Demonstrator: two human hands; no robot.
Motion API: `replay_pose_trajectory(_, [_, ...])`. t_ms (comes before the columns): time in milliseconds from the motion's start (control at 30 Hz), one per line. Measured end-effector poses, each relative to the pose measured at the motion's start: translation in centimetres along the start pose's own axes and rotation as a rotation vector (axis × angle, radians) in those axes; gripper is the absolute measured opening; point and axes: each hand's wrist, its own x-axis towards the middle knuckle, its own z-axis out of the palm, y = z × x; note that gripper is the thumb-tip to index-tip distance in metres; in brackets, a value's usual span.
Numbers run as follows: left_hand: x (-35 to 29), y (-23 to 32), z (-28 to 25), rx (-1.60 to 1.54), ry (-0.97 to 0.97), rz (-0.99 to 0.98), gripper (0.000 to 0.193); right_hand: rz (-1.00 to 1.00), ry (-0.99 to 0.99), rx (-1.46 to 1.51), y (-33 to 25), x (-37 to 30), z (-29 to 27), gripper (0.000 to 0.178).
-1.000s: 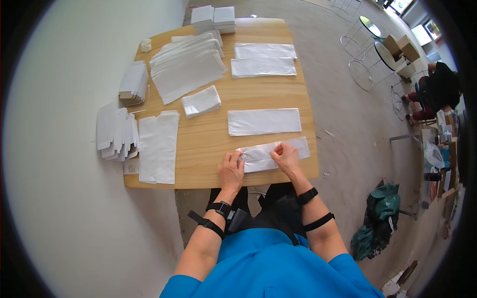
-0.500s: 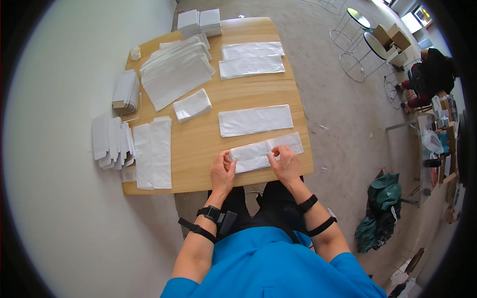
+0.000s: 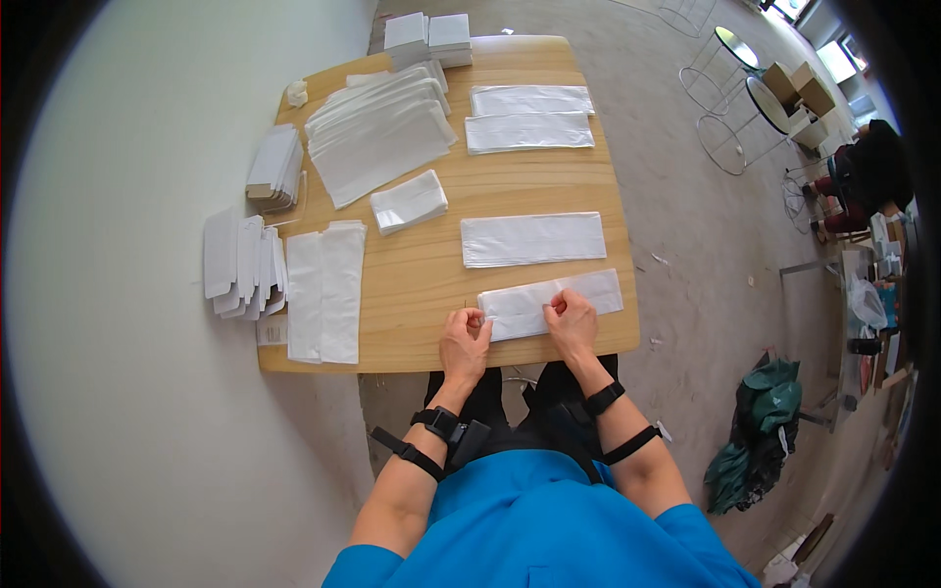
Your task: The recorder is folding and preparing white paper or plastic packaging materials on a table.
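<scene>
A long folded white sheet (image 3: 520, 299), thin and slightly shiny, lies near the front edge of the wooden table (image 3: 412, 294). At its left end is my left hand (image 3: 465, 343), thumb and fingers closed on the corner. My right hand (image 3: 573, 323) rests over the middle of the same sheet with fingertips pinched together; what is between them, if anything, is hidden. Just beyond lies another folded white strip (image 3: 534, 240), flat and apart from my hands. Two more strips (image 3: 529, 131) overlap farther back.
Left of my hands are white sheets (image 3: 341, 294), a small folded packet (image 3: 410, 202) and a fanned stack (image 3: 382, 142). White flat cartons (image 3: 240, 260) stand along the wall side, with box stacks (image 3: 429, 41) at the far edge. Right: dark green bags (image 3: 760, 431), round stools (image 3: 767, 105), a seated person (image 3: 867, 171).
The whole view has shifted, moving the table rightward in the picture. My right fingertips have shifted slightly along the sheet toward my left hand; the left hand stays at its left end.
</scene>
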Motion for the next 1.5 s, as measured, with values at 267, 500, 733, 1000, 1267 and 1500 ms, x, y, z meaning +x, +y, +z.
replay_pose_trajectory(267, [0.5, 1.3, 0.3, -0.004, -0.028, -0.056, 0.024, -0.012, -0.006, 0.023, 1.8, 0.3, 0.2, 0.013])
replay_pose_trajectory(500, [0.8, 2.2, 0.7, 0.037, -0.068, -0.163, 0.027, 0.001, -0.035, 0.026, 1.5, 0.6, -0.3, 0.015])
replay_pose_trajectory(733, [0.8, 2.0, 1.0, 0.093, -0.098, -0.176, 0.029, -0.003, -0.044, 0.009, 1.5, 0.7, -0.2, 0.015])
replay_pose_trajectory(1000, [1.3, 0.7, 1.3, 0.062, -0.124, -0.296, 0.031, 0.04, 0.018, 0.152, 1.9, 0.1, -0.9, 0.015])
replay_pose_trajectory(1267, [1.4, 1.0, 1.0, 0.067, -0.134, -0.307, 0.033, 0.085, 0.077, 0.261, 3.4, 0.7, -1.4, 0.017])
replay_pose_trajectory(1500, [1.6, 0.9, 0.8, 0.08, -0.138, -0.325, 0.033, 0.071, 0.078, 0.248, 3.1, 0.9, -2.1, 0.016])
